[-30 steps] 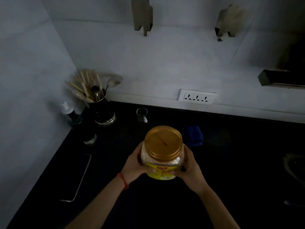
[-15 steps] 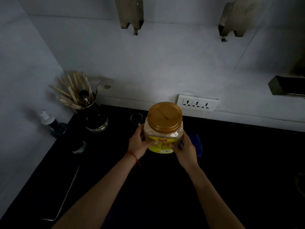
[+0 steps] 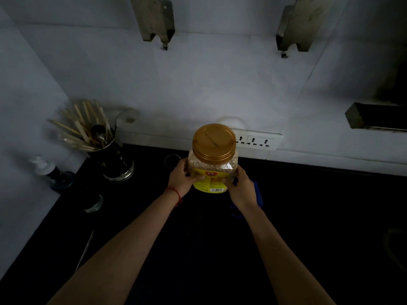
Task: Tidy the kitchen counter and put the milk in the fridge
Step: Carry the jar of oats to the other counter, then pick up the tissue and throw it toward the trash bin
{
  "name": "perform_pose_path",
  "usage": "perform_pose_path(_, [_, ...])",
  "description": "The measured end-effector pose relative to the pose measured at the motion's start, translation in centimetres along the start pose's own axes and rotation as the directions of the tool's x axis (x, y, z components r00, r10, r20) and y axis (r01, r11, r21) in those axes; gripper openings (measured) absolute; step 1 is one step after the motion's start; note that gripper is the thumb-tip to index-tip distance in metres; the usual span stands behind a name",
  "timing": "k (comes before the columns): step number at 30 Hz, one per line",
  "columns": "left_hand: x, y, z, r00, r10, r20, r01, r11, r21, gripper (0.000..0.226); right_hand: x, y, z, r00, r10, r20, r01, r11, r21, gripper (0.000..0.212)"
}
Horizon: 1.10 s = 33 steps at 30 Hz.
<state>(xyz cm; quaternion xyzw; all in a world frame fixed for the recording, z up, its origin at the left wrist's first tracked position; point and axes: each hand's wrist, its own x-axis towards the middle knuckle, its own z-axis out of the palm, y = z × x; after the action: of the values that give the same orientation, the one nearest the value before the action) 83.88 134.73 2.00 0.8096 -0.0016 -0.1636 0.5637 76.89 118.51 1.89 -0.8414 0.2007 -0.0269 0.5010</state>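
A clear plastic jar (image 3: 213, 159) with a gold screw lid and a yellow label, filled with pale grains, is held upright over the dark counter (image 3: 308, 216), close to the back wall. My left hand (image 3: 184, 178) grips its left side and my right hand (image 3: 241, 188) grips its right side. A blue cloth (image 3: 257, 193) lies on the counter just behind my right hand, partly hidden. No milk is in view.
A utensil holder (image 3: 114, 159) with wooden sticks and spoons stands at the back left. A pump bottle (image 3: 51, 172), a small jar (image 3: 93, 200) and a small glass (image 3: 172, 160) are near it. A flat device's edge (image 3: 86, 249) lies left. A socket strip (image 3: 255, 140) is on the wall.
Both hands have carried the jar away from me toward the back wall, and my arms are stretched further out. The grip on the jar is unchanged.
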Motion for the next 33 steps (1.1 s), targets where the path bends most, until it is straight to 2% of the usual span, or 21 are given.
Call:
perform_pose_path(2, [-0.9,0.4,0.0,1.000,-0.005,-0.025,0.005,1.000,0.005,0.069,-1.0,-0.1,-0.6,1.000,0.009,-0.015,-0.009,1.000,0.010,0.041])
perform_pose_path(6, [-4.4,0.6,-0.1,0.996,0.067,-0.064,-0.064,0.997,0.046,0.048,-4.4,-0.3,-2.1,0.990,0.122,-0.070,-0.120,0.992,0.036,0.049])
perform_pose_path(8, [-6.6,0.0,0.2,0.994,0.107,0.005,-0.107,0.991,0.085,0.037,-6.8,0.3,-2.8,0.977,0.174,-0.126,-0.167,0.984,0.065,0.049])
perform_pose_path(11, [-10.3,-1.6,0.8,0.975,0.120,0.188,-0.149,0.977,0.151,0.035,-11.4,1.9,-3.3,0.942,0.227,-0.246,-0.227,0.974,0.031,0.046])
perform_pose_path(13, [-12.2,-3.2,1.1,0.923,0.155,0.351,-0.253,0.934,0.251,0.036,-14.9,2.8,-3.4,0.892,0.308,-0.330,-0.314,0.949,0.036,0.044])
perform_pose_path(16, [-14.9,-5.3,1.2,0.798,0.116,0.592,-0.352,0.886,0.302,0.033,-21.5,4.7,-3.6,0.808,0.457,-0.372,-0.426,0.889,0.168,0.042])
perform_pose_path(19, [-17.2,-6.1,2.2,0.657,0.082,0.749,-0.388,0.889,0.243,0.018,-29.5,6.7,-3.4,0.793,0.485,-0.368,-0.363,0.862,0.354,0.034])
perform_pose_path(21, [-18.3,-6.2,3.3,0.612,0.113,0.783,-0.421,0.884,0.201,0.021,-33.4,7.8,-2.9,0.758,0.527,-0.384,-0.382,0.836,0.394,0.029])
perform_pose_path(23, [-20.9,-5.9,5.6,0.549,0.136,0.825,-0.494,0.848,0.189,0.018,-37.9,9.1,-2.3,0.660,0.570,-0.490,-0.433,0.821,0.372,0.029])
perform_pose_path(26, [-26.3,-5.7,9.8,0.461,0.211,0.862,-0.634,0.758,0.153,0.029,-44.5,10.3,-1.9,0.453,0.619,-0.642,-0.487,0.774,0.403,0.030])
perform_pose_path(30, [-34.5,-6.6,15.1,0.259,0.146,0.955,-0.709,0.700,0.085,0.029,-54.0,12.9,-1.6,0.176,0.730,-0.660,-0.475,0.650,0.593,0.030])
perform_pose_path(33, [-40.3,-8.4,18.6,0.113,0.029,0.993,-0.744,0.665,0.066,0.028,-61.1,15.4,-0.6,0.022,0.795,-0.607,-0.451,0.550,0.703,0.029])
